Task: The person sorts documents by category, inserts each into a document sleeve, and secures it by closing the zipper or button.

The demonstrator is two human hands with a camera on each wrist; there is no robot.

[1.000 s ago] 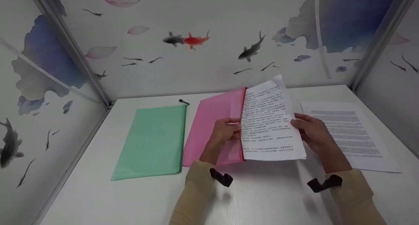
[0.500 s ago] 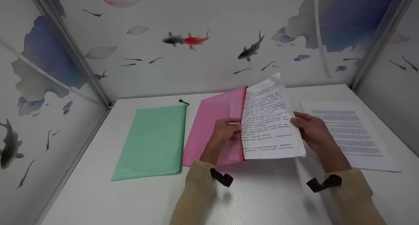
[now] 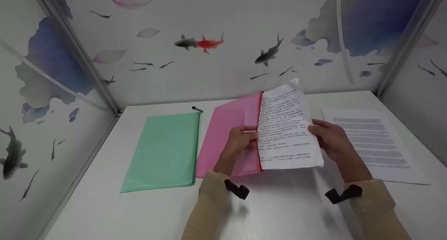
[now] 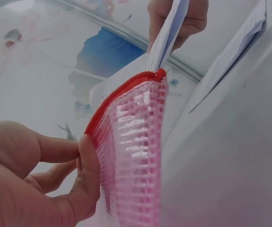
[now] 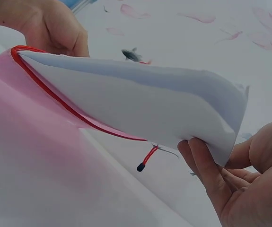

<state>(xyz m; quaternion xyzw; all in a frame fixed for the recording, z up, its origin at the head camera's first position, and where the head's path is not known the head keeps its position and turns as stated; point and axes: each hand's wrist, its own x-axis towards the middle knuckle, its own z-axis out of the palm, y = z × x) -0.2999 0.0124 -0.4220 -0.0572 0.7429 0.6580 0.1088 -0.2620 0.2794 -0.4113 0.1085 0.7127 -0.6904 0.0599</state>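
Green first, over on our left: a green folder (image 3: pixel 160 152) lies flat on the white table (image 3: pixel 139 219), its black-tipped pull (image 3: pixel 197 109) showing by the far corner, and so close beside it sits the pink folder (image 3: pixel 223 128) that we cannot tell whether the two touch. Across on the right we have a second stack of paper (image 3: pixel 379 142), flat on the tabletop, and the right forearm (image 3: pixel 354 168) cuts over its near left part, hiding it from us. Behind everything stands a white wall (image 3: pixel 223 9) with painted fish and petals. Now to the middle, where the left hand (image 3: pixel 241 139) pinches the red zip edge (image 3: pixel 259 154) of the pink folder between thumb and fingers, while the right hand (image 3: pixel 330 137) grips the printed sheets (image 3: pixel 284 135) by their outer edge, thumb on the printed face, fingers behind. Those sheets span the space between the hands, raised and tilted above the table, their left side inside the folder's mouth; how deep, we cannot tell. From the right wrist we also catch a red cord (image 5: pixel 151 152), black-tipped, dangling by the red edge.
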